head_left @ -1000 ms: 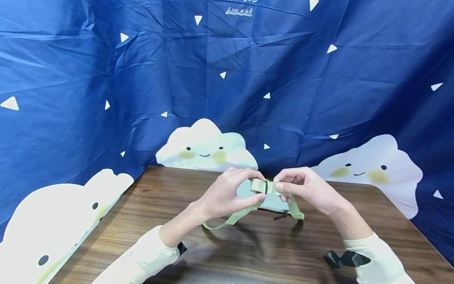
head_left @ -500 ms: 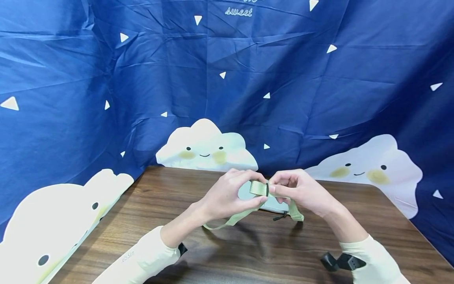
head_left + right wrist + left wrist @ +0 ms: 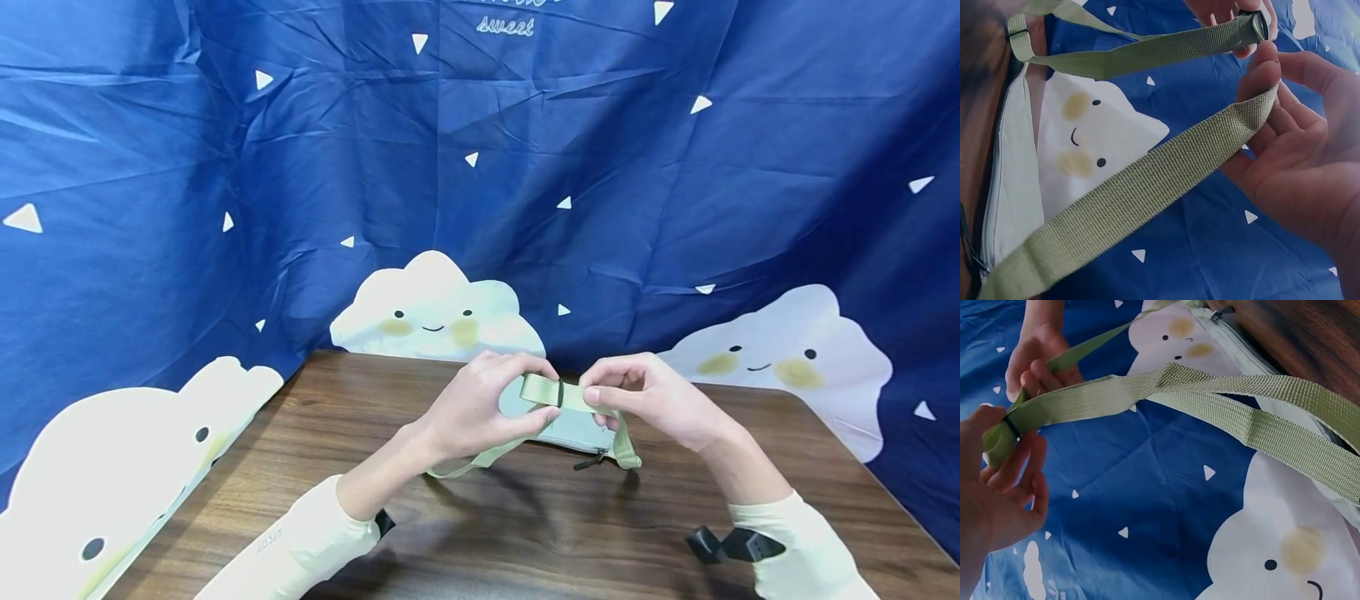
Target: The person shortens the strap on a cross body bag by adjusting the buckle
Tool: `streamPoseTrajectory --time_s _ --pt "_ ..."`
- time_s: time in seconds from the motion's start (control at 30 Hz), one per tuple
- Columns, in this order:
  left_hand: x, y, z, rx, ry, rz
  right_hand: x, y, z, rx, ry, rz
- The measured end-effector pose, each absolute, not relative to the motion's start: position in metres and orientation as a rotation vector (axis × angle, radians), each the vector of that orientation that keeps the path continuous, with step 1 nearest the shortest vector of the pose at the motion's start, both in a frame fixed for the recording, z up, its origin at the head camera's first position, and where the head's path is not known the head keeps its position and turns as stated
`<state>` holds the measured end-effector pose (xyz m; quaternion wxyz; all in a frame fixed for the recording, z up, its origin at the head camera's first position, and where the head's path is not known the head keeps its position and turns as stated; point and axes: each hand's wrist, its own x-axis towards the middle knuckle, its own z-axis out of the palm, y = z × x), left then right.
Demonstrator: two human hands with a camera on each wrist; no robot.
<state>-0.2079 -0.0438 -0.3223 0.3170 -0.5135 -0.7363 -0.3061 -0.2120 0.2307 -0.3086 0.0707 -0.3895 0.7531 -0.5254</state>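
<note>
A pale green webbing strap [image 3: 540, 389] is held up above the table in both hands, looped through a black slider buckle [image 3: 560, 392]. My left hand [image 3: 476, 408] pinches the slider at its upper and lower ends between index finger and thumb, the strap's loop bulging inside the grip. To its right, my right hand [image 3: 656, 400] pinches the strap between thumb and fingertips. In the right wrist view the strap [image 3: 1129, 194] runs from those fingers down to the bag's side. Behind the hands lies a light grey-green zipped bag [image 3: 573, 433], partly hidden by them.
The bag rests on a brown wood-grain table [image 3: 375, 533]. A dark zipper pull [image 3: 588, 460] hangs at its near edge. More strap [image 3: 480, 460] droops toward the table at the left. A blue curtain [image 3: 360, 150] with cloud prints hangs behind.
My right hand moved left to the slider, then drew back right, with more strap now showing between it and the slider. The left hand keeps its pinch almost in place.
</note>
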Motion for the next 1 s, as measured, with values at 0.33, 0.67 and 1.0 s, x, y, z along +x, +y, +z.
streamPoseTrajectory --time_s 0.33,0.67,1.0 --pt "-0.208 -0.041 -0.326 -1.351 -1.947 -0.800 -0.211 0.219 -0.312 -1.182 2.207 -1.625" --pt "-0.207 -0.044 -0.322 -1.334 -1.929 -0.864 -0.213 0.229 -0.313 -1.175 2.174 -1.636" --pt "-0.208 -0.041 -0.324 -1.393 -1.911 -0.823 -0.210 0.222 -0.312 -1.219 2.153 -1.619"
